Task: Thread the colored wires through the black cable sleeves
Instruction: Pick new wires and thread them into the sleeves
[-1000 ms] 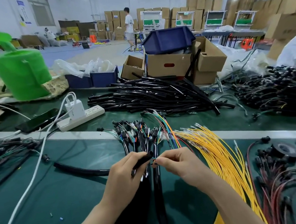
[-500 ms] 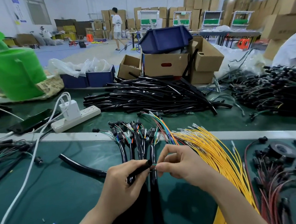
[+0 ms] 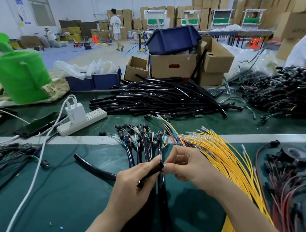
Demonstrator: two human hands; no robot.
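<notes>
Green bench (image 3: 63,199) carrying black sleeve pile (image 3: 156,98) toward its far edge. Left hand (image 3: 134,181) gripping black sleeve (image 3: 150,174) near front edge, centre. Right hand (image 3: 187,166) pinching at the sleeve's mouth, likely on colored wires hidden by its fingertips.

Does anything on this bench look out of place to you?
The big green watering can at far left seems odd among wiring parts. One black sleeve also lies alone, apart from the sleeve pile.

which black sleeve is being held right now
The short sleeve gripped in the left hand, open end facing the right hand. The curved one lies loose on the mat; the pile sits behind.
</notes>
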